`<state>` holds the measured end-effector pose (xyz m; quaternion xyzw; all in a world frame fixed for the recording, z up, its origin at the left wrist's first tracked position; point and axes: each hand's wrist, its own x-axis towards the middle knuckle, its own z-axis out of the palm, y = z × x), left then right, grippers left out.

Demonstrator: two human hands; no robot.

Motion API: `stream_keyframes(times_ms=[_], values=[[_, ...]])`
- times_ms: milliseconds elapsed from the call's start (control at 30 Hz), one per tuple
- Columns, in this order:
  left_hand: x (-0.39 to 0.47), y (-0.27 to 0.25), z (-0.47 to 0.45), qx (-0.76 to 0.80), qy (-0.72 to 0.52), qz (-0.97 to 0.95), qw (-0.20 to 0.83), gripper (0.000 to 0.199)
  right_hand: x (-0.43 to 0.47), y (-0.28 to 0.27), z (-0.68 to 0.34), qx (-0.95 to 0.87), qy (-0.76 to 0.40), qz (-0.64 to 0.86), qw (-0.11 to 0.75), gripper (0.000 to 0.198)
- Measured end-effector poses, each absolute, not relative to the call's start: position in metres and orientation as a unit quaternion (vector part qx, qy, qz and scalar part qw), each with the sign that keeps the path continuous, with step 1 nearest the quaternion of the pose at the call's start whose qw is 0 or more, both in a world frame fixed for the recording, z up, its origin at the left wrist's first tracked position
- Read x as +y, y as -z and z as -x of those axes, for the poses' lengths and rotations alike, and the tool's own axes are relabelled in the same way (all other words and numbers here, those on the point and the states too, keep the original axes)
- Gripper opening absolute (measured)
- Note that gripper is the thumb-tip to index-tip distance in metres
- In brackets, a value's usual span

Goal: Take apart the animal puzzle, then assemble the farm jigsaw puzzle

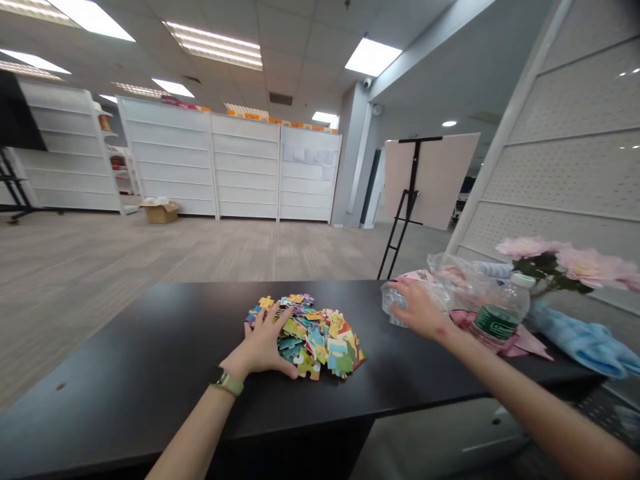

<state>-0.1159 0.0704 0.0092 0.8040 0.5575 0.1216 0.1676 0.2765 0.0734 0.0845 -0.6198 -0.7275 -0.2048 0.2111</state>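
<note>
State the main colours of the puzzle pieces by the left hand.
The puzzle pieces are mixed yellow, green and blue, as the head view shows.

Puzzle pieces (320, 333) on table (160, 353), left of bottle (497, 320).

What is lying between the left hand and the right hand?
In the head view: puzzle pieces in a heap, partly covered by the left hand, then dark tabletop toward the right hand.

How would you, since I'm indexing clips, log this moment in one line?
left hand: spread on puzzle pieces; right hand: at clear plastic, grip unclear; puzzle pieces: heaped on dark table; bottle: right of right hand
</note>
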Motion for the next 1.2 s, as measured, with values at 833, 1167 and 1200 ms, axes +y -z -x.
stream_keyframes(times_ms=[833,1167,1200], values=[[0.062,-0.001,0.133,0.505,-0.221,-0.815,0.180,0.109,0.108,-0.060,-0.130,-0.732,-0.084,0.573,0.359,0.045],[0.048,-0.001,0.169,0.441,-0.251,-0.841,0.189,0.068,0.121,-0.019,-0.076,-0.809,-0.154,0.501,0.266,0.050],[0.048,-0.002,0.170,0.439,-0.254,-0.841,0.189,0.064,0.116,-0.020,-0.082,-0.805,-0.153,0.503,0.274,0.054]])
